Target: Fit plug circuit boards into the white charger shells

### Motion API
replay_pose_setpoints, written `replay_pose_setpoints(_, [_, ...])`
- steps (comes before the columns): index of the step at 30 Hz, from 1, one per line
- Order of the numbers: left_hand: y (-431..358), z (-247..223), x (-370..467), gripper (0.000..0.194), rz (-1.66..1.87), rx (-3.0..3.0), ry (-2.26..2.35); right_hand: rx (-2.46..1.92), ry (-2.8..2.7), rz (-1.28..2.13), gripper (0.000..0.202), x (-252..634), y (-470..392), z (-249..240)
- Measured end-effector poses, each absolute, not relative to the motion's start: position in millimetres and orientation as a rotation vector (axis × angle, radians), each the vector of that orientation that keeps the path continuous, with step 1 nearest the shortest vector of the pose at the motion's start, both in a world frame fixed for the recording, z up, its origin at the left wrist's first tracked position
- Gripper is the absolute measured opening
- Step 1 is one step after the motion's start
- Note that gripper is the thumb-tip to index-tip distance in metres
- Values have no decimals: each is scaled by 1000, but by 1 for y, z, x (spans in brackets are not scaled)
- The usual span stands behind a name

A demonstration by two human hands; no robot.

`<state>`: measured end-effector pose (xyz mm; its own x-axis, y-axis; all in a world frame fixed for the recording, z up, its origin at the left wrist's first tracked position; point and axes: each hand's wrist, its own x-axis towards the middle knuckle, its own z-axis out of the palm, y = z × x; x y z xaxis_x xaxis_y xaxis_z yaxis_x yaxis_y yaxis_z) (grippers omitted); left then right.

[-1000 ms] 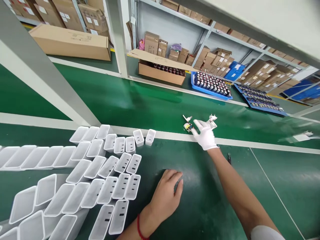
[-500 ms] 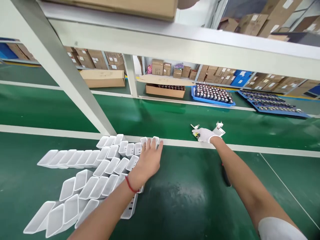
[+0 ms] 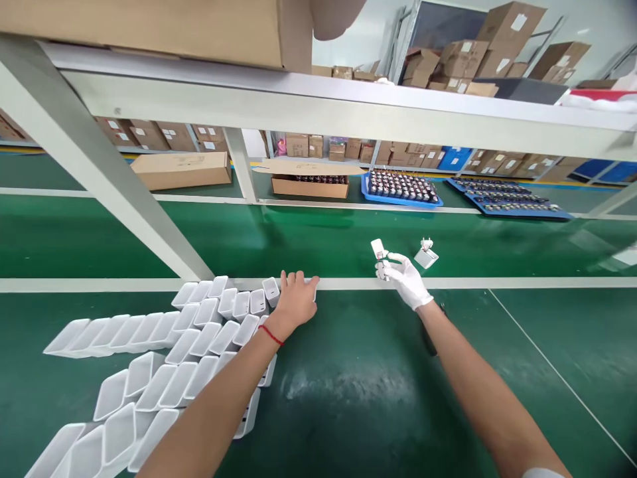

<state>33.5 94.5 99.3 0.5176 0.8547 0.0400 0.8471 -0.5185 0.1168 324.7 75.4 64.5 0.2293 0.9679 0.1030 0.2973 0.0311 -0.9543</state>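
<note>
My left hand [image 3: 298, 299], bare with a red string at the wrist, curls over a small white plastic case at the right end of a row of cases. Only a sliver of that case shows past the fingers. Many open white plastic cases [image 3: 184, 345] stand in rows to the left, partly behind my left forearm. My right hand [image 3: 405, 282], in a white glove, pinches a small adapter plug assembly [image 3: 382, 265] with a flat white piece at its top. Just beyond it, a white plug adapter [image 3: 426, 255] rests on the green surface.
A pale metal post [image 3: 124, 166] and crossbeam [image 3: 348, 106] frame the bench. Across it are an open carton [image 3: 308, 189], a blue tray of small parts [image 3: 403, 187] and another blue tray [image 3: 512, 199]. A dark tool [image 3: 428, 342] lies partly under my right forearm.
The view has shifted. My right hand has raised and turned the plug assembly, so its flat white piece points up. My left hand has closed further over the white case.
</note>
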Motion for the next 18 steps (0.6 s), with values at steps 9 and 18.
replay_pose_setpoints(9, [-13,76,53,65,13,2532,1105,-868,-820,1316,84,267,-35,86])
replay_pose_setpoints(18, [-14,33,35,57,587,2000,878,-938,-878,1234,116,231,-74,71])
